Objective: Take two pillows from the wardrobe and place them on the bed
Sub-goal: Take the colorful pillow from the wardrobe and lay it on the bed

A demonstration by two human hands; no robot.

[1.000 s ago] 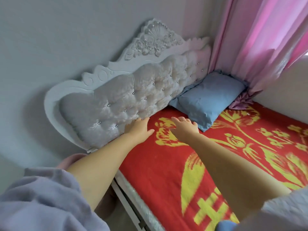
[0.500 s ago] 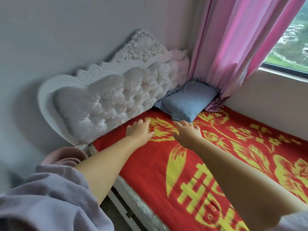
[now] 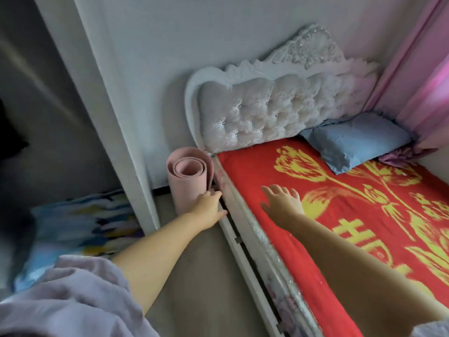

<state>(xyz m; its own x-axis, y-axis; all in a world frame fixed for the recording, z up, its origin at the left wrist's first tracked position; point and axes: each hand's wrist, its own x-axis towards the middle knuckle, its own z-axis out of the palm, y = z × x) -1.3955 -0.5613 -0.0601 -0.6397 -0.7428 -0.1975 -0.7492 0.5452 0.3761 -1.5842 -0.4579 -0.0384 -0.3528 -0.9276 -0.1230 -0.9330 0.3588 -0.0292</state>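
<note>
A light blue pillow [image 3: 357, 142] lies at the head of the bed [image 3: 257, 166], in the far corner against the tufted white headboard [image 3: 267, 113]. The bed has a red cover with yellow flowers. My right hand [image 3: 281, 201] hovers open over the cover near the bed's left edge, holding nothing. My left hand [image 3: 209, 207] is open and empty, off the bed's side, beside a rolled pink mat [image 3: 188, 176]. At the far left the dark open wardrobe [image 3: 36, 117] shows a blurred, colourful patterned bundle [image 3: 77, 227] on its floor.
The wardrobe's white side panel [image 3: 116, 117] stands between the wardrobe and the bed. The pink mat roll stands upright in the gap by the headboard. Pink curtains [image 3: 418, 69] hang at the right. Grey floor [image 3: 206, 276] runs along the bed's white frame.
The view has swung left, bringing the wardrobe into sight. Both hands have drawn back from the head of the bed; my left hand has left the bed and is now beside the pink mat.
</note>
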